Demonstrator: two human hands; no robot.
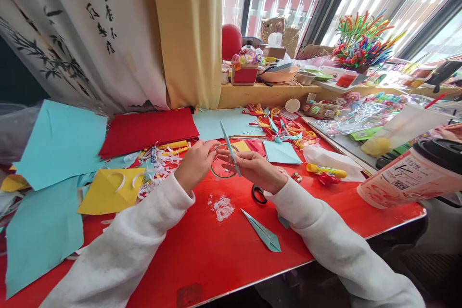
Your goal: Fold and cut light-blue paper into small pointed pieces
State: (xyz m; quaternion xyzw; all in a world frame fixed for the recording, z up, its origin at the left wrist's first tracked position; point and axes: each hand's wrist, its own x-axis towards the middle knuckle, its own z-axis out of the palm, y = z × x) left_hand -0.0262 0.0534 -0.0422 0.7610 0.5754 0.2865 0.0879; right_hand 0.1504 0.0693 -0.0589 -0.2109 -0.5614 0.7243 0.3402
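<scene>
Over the middle of the red table, my left hand is closed, its fingertips pinching a thin, see-through round ring. My right hand is closed on a narrow light-blue paper strip, which stands tilted across the ring; whether the two touch I cannot tell. A folded light-blue paper piece lies on the table below my right hand. Beside my right wrist are black-handled scissors, mostly hidden by the sleeve. A whitish smear marks the tabletop below the hands.
Light-blue sheets, red sheets and a yellow paper square lie left, among paper shreds. A yellow glue stick and a lidded drink cup are at right. Coloured scraps pile up at the back.
</scene>
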